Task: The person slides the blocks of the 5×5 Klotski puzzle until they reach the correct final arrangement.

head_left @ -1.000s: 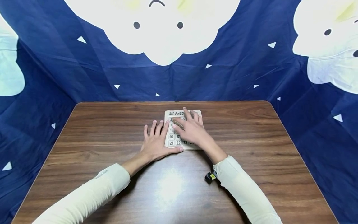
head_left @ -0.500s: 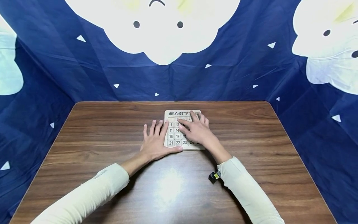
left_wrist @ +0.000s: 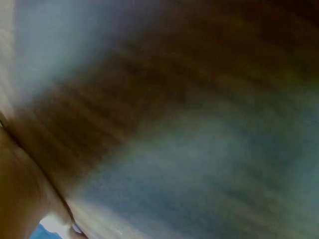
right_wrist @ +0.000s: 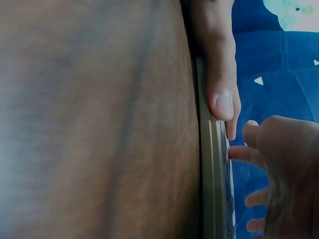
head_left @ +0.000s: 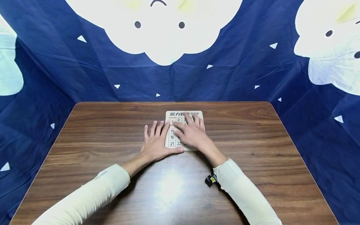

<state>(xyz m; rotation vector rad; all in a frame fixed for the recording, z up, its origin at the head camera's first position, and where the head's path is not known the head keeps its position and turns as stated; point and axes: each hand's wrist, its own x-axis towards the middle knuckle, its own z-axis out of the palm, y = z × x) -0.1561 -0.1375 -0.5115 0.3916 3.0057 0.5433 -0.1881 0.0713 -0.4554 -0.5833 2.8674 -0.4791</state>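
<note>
A pale number slide puzzle (head_left: 194, 149) with rows of numbered tiles lies flat near the table's far edge. My left hand (head_left: 156, 143) spreads straight fingers along its left side, the thumb resting on its near edge. Over the board, my right hand (head_left: 194, 134) reaches with extended fingers, the index fingertip at the tile marked 1 (head_left: 172, 121) in the upper left corner. Tile 2 (head_left: 178, 119) sits right of it. Several tiles on the right are hidden under the right hand. In the right wrist view the left thumb (right_wrist: 223, 102) presses the board's rim (right_wrist: 212, 179).
The brown wooden table (head_left: 98, 134) stretches around the board, with a glare spot near its middle. Behind it hangs a blue curtain (head_left: 84, 68) with white clouds. A small black device (head_left: 209, 180) sits at the right wrist. The left wrist view is mostly blurred tabletop.
Tile 2 slid right from the upper left corner, then tile 1 moved up towards that corner. My right hand shifted right, then back left; the left hand stayed put.
</note>
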